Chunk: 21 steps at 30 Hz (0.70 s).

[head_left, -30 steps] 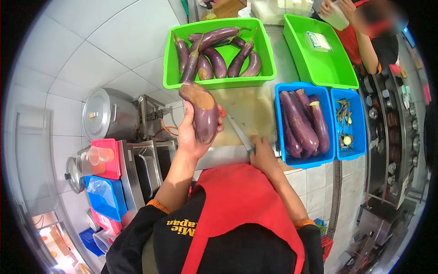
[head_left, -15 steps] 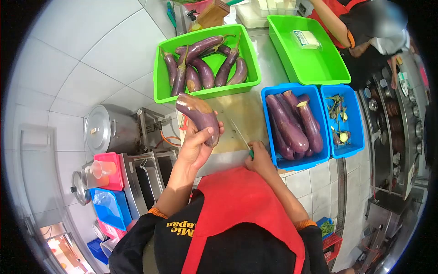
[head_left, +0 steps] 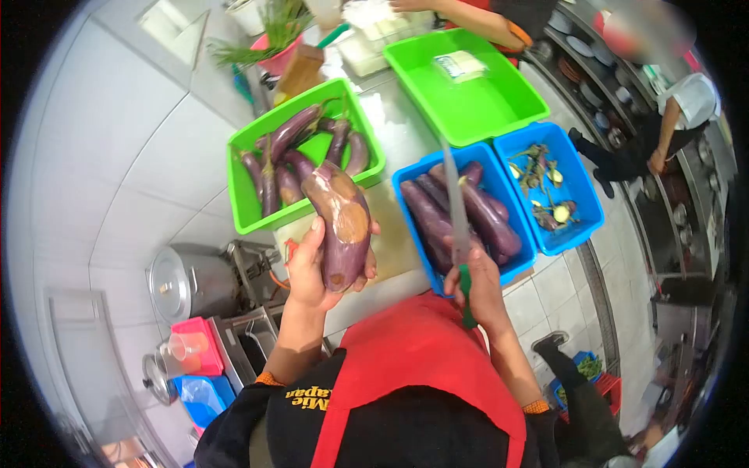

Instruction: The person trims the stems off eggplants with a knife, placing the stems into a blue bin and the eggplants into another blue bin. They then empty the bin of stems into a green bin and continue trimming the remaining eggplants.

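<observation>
Left of the larger blue tub (head_left: 523, 264), the left hand (head_left: 307, 269) cradles a scarred eggplant (head_left: 342, 230) upright, thumb along one side and fingertips along the other, probably so its brown, rough patch faces the person. The right hand (head_left: 485, 290), at the tub's near edge, grips a green-handled knife (head_left: 456, 199) point-up over the tub, which seems to keep the blade off the left palm. Stemmed eggplants (head_left: 292, 129) fill a green tub left of and beyond the blue one; stem trimmings (head_left: 538, 171) lie in a smaller blue tub (head_left: 587, 207) against its right side, presumably for sorting.

The scarred eggplant's underside and most of the left palm are hidden. The blade is blurred and covers some trimmed eggplants (head_left: 493, 222). Beyond the larger blue tub, a co-worker's arm (head_left: 468, 17) is cut off by the frame's edge.
</observation>
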Motion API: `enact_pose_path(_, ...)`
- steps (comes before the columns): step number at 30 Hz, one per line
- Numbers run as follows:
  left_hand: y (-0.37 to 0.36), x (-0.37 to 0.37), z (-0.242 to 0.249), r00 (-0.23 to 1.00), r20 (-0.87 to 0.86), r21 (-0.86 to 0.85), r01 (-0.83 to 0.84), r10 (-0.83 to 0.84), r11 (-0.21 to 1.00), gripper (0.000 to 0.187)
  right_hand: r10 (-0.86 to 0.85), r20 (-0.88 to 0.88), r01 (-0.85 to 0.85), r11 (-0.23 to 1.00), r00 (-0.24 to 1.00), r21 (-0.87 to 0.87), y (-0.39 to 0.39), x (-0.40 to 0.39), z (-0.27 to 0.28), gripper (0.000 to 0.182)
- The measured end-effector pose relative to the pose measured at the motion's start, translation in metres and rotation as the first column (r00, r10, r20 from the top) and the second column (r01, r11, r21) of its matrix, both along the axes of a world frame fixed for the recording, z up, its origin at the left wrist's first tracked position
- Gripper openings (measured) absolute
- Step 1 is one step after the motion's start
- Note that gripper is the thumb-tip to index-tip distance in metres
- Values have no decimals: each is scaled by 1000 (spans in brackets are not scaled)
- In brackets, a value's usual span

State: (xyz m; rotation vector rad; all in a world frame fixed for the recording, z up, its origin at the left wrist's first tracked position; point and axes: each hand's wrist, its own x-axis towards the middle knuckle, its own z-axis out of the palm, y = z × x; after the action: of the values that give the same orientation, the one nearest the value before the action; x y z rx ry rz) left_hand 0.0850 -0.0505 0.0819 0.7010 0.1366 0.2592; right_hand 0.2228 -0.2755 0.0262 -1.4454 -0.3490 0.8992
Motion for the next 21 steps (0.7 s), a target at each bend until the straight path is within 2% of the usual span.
enact_pose_path(3, -23, 38, -2, 995, -41, -80, 84, -88, 993, 61, -98, 41, 100, 994, 994, -52, -33, 22, -3, 58)
enact_pose_path(4, -32, 52, -3, 992, -55, -108, 110, -116, 988, 61, -105, 151, 123, 985, 983, -119, -44, 29, -4, 55)
enact_pose_path(5, -41, 66, -4, 988, -55, -111, 137, -144, 984, 61, -131, 151, 150, 981, 980, -121, -52, 34, -2, 55)
enact_pose_path(7, -58, 92, -6, 977, -128, -35, 170, -173, 985, 58, -79, 569, 211, 962, 819, -170, -64, 40, 9, 50)
enact_pose_path(8, -67, 105, -4, 964, -185, -53, 183, -190, 982, 55, -73, 640, 205, 969, 765, -135, -68, 42, 19, 44)
enact_pose_path(9, -72, 118, -8, 958, -193, -53, 205, -212, 977, 55, -91, 634, 226, 965, 768, -135, -72, 45, 26, 44)
enact_pose_path(11, -82, 141, -18, 929, -172, -69, 319, -327, 945, 55, -53, 858, 179, 983, 511, -47, -77, 53, 32, 41)
enact_pose_path(12, -96, 154, -8, 926, -276, 64, 283, -256, 957, 58, -32, 885, 191, 979, 465, -65, -80, 57, 31, 40)
enact_pose_path(13, -106, 162, -3, 914, -292, 75, 314, -281, 946, 58, -60, 878, 221, 974, 474, -53, -85, 61, 32, 40)
enact_pose_path(15, -122, 179, 4, 884, -377, 75, 329, -278, 941, 60, 82, 900, 261, 942, 429, -211, -96, 71, 37, 42)
enact_pose_path(16, -129, 185, 5, 879, -390, 138, 351, -275, 926, 62, 66, 901, 287, 936, 429, -205, -103, 76, 39, 42)
enact_pose_path(18, -138, 197, 6, 853, -410, 121, 401, -322, 908, 62, 134, 906, 292, 919, 402, -265, -115, 83, 39, 41)
enact_pose_path(19, -142, 201, 5, 831, -434, 97, 428, -349, 899, 62, 133, 904, 297, 917, 407, -268, -120, 88, 33, 41)
enact_pose_path(21, -151, 206, -1, 811, -471, 79, 432, -348, 899, 61, -30, 944, 369, 924, 329, -99, -125, 95, 16, 36)
